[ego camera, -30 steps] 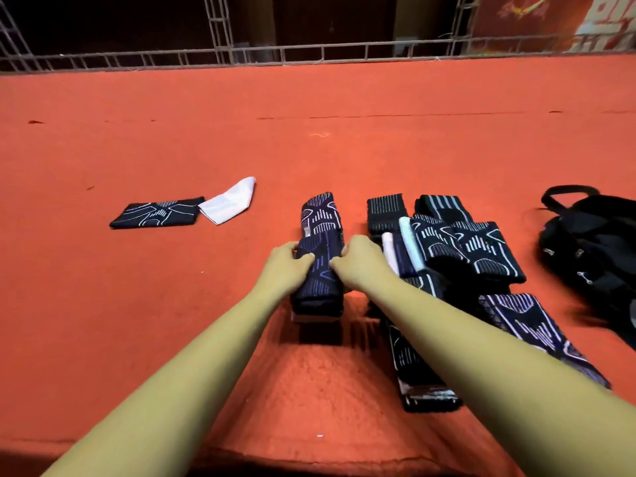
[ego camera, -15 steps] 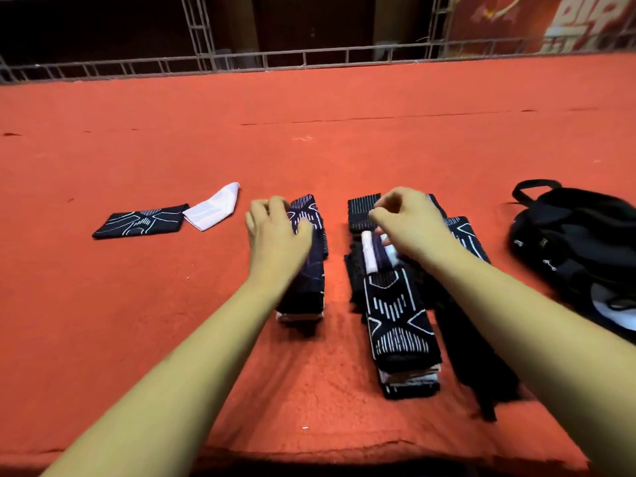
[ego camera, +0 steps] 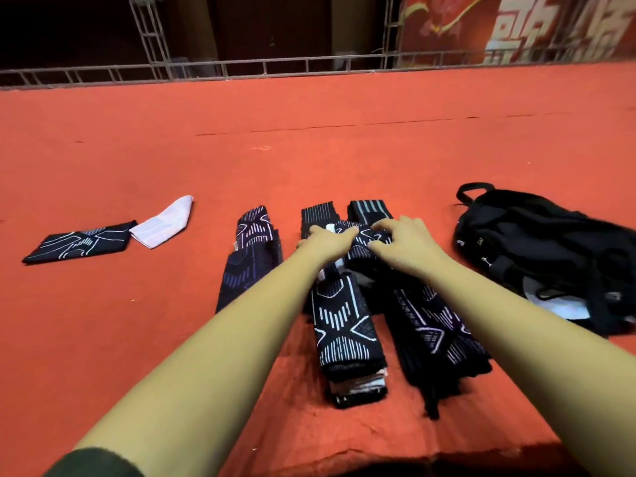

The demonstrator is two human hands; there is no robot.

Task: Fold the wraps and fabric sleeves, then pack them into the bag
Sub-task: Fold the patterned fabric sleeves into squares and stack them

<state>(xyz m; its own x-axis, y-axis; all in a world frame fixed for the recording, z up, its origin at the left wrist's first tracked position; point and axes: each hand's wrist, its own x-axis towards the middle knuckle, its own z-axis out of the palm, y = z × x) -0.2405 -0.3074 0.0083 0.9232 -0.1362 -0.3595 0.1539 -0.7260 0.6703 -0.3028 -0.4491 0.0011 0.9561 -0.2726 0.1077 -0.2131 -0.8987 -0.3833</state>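
A pile of black patterned sleeves and wraps (ego camera: pixel 347 332) lies on the red carpet in front of me. My left hand (ego camera: pixel 327 242) and my right hand (ego camera: pixel 404 244) are both at the far end of the pile, fingers curled into a black patterned sleeve (ego camera: pixel 363 237) on top of it. A folded black sleeve (ego camera: pixel 253 256) lies alone just left of the pile. Further left sit a flat black patterned sleeve (ego camera: pixel 81 242) and a white sleeve (ego camera: pixel 165 223). The black bag (ego camera: pixel 550 249) lies open to the right.
The red carpet (ego camera: pixel 309 149) stretches far ahead to a metal truss rail (ego camera: pixel 241 68). A red banner (ego camera: pixel 516 25) hangs behind it at the upper right. The carpet's near edge (ego camera: pixel 378 459) drops off just below my arms.
My left hand left the folded sleeve on the left and moved right onto the pile. My right hand stays at the pile's far end, and both now hold the top sleeve.
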